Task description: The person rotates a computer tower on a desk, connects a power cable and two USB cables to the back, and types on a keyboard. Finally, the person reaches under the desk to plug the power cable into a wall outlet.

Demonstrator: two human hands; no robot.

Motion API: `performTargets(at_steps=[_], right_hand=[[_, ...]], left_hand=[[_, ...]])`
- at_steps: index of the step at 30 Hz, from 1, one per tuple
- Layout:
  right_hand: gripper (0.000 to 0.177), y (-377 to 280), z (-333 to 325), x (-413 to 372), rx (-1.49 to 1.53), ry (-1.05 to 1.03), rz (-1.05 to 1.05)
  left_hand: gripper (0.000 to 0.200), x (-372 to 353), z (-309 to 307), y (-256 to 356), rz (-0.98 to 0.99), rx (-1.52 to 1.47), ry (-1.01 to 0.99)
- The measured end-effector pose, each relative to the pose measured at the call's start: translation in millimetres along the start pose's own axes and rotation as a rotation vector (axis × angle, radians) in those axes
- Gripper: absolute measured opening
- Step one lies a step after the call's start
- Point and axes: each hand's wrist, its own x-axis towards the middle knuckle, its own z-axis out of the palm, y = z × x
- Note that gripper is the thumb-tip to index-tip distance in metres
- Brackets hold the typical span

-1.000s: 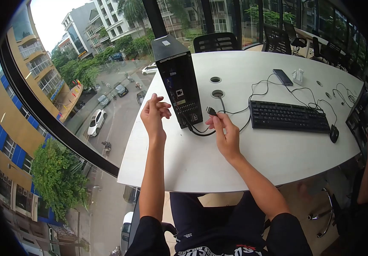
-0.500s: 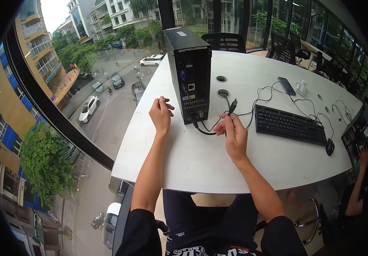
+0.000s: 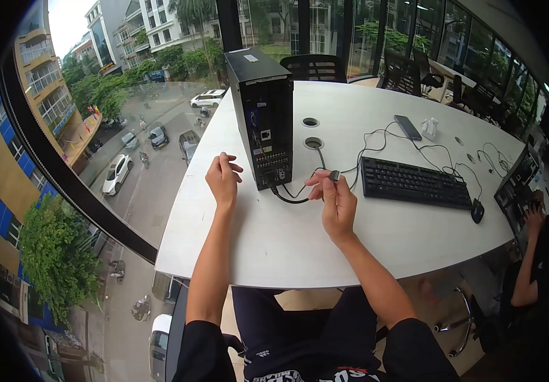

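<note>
A black desktop computer tower [image 3: 265,127] stands upright, its back panel with several ports facing me. Between the thumb and fingers of my right hand [image 3: 339,207] is a USB plug [image 3: 335,176], its metal end showing; its lead is mostly hidden by the hand. That hand is above the table, to the right of the tower. My left hand [image 3: 223,181] hovers just left of the tower's lower part, fingers loosely bent and holding nothing. From the tower's bottom a thick black cable [image 3: 293,200] curves out toward my right hand.
To the right lie a black keyboard [image 3: 414,183], a mouse [image 3: 477,211], a phone [image 3: 408,127] and a crumpled clear wrapper [image 3: 429,128]. A cable enters the nearer of two table holes [image 3: 313,142]. Another person's hand [image 3: 533,218] is at the far right, by another computer.
My right hand has turned the plug, so its metal end now shows instead of the black body pointing up. The whole view has shifted slightly; my left hand stays beside the tower.
</note>
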Motion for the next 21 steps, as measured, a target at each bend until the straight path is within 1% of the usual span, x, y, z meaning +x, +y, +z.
performTargets(at_steps=[3,6,9,12,15,18,21], right_hand=[[0.031,-5,-2,1,-0.002,-0.009,0.024],[0.028,-2,-1,2,0.002,0.021,0.018],[0.020,-7,-1,5,-0.177,0.073,0.058],[0.017,-15,3,19,-0.350,0.031,0.176],[0.013,-28,20,40,-0.431,0.058,0.039],[0.011,-32,39,57,-0.582,0.064,-0.229],[0.012,-18,53,66,-0.641,0.075,-0.378]], left_hand=[[0.046,0,-1,0,-0.003,-0.001,-0.001],[0.046,0,0,0,-0.009,0.003,-0.001],[0.046,0,-1,1,-0.004,0.018,-0.010],[0.046,1,-1,0,-0.005,0.035,-0.028],[0.046,1,2,-1,-0.012,0.034,-0.045],[0.046,0,3,-1,-0.018,0.025,-0.043],[0.046,1,3,-4,-0.010,0.007,-0.045]])
